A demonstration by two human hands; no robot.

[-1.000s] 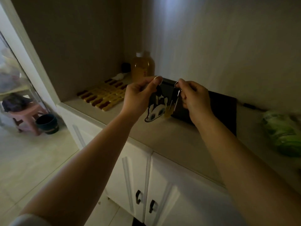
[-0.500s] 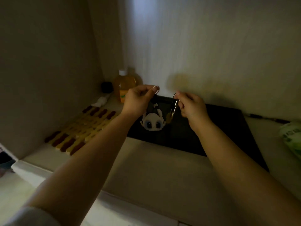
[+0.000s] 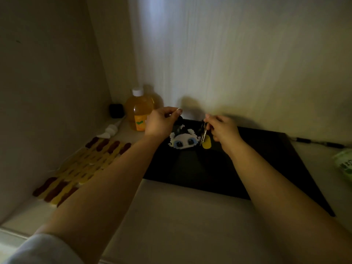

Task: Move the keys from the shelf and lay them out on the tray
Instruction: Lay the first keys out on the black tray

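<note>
A black flat tray (image 3: 266,168) lies on the beige countertop against the wall. My left hand (image 3: 162,122) pinches the top of a keyring with a white pixel-art face charm (image 3: 182,142), which hangs low over the tray's far left part. My right hand (image 3: 221,128) pinches a second set, a silver key with a yellow tag (image 3: 205,141), dangling just right of the charm over the tray. Whether either set touches the tray is unclear in the dim light.
A bottle of orange liquid (image 3: 140,111) and a small black object (image 3: 116,110) stand in the back left corner. A yellow and brown slatted mat (image 3: 83,166) lies at the left. A green packet (image 3: 344,164) sits at the right edge, a dark pen (image 3: 320,142) behind the tray.
Both hands have carried the two key sets forward and lower, from in front of the counter to just over the tray's far part. The view moved closer.
</note>
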